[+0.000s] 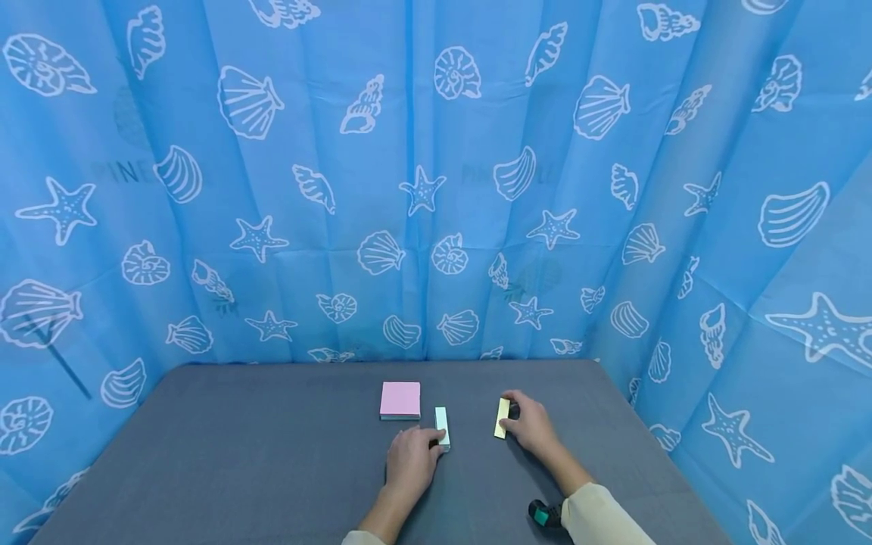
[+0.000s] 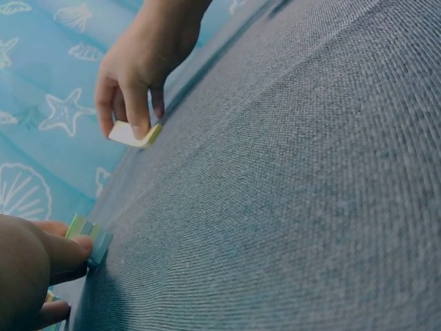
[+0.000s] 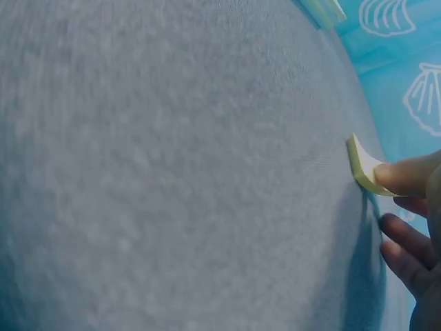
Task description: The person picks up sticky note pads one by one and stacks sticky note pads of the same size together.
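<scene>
In the head view my left hand [image 1: 411, 460] pinches a narrow stack of sticky notes [image 1: 441, 420], pale mint on top, which lies on the grey surface. Green and blue layers of this stack [image 2: 89, 234] show in the left wrist view. To the right, my right hand [image 1: 534, 428] holds a narrow yellow sticky note pad [image 1: 502, 416] between thumb and fingers. The right wrist view shows that yellow pad [image 3: 360, 162] slightly bent under the thumb. A square sticky note stack [image 1: 400, 400], pink on top with bluish layers below, sits just beyond the left hand.
A grey cloth-covered table [image 1: 238, 454] spreads beneath both hands. Blue curtains [image 1: 381, 189] with shell and starfish prints hang behind it and along the right side. Beside the right sleeve is a black device [image 1: 541, 515] with a green patch.
</scene>
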Tool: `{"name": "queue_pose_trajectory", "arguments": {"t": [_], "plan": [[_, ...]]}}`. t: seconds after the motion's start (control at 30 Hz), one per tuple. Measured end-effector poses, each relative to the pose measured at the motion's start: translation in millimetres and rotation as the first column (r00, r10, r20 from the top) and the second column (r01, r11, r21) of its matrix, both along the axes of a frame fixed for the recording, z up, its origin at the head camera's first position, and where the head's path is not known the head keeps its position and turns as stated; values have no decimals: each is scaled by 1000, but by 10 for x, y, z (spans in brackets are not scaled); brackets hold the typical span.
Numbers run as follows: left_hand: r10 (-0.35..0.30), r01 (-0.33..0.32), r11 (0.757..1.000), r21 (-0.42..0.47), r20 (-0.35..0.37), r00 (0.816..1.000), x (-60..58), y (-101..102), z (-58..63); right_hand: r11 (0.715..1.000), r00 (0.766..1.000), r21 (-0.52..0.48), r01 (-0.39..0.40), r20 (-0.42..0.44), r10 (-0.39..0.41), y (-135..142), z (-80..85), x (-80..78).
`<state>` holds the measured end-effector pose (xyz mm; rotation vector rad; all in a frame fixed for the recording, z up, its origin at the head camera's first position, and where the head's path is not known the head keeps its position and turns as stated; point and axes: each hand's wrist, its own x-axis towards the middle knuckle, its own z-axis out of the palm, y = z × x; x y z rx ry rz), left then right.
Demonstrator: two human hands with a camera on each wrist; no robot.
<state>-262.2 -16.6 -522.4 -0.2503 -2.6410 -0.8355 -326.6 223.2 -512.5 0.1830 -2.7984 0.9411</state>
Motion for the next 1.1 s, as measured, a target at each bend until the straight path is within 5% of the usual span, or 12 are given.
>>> {"name": "queue_pose_trajectory", "arguments": {"t": [0.5,0.83,1.1], "plan": [[-4,4,999,40,16,1000,30,4,2,972,995,-215,-100,-6,101,-186,62,54],[2,-4,999,40,46,999,22,16,-21,884,986,-458,-94,77,145,-424,92,60],[0,-1,998,56,3,1000,-10,6,-29,801,980,-596,-58,118,159,-602,108,17]]}}
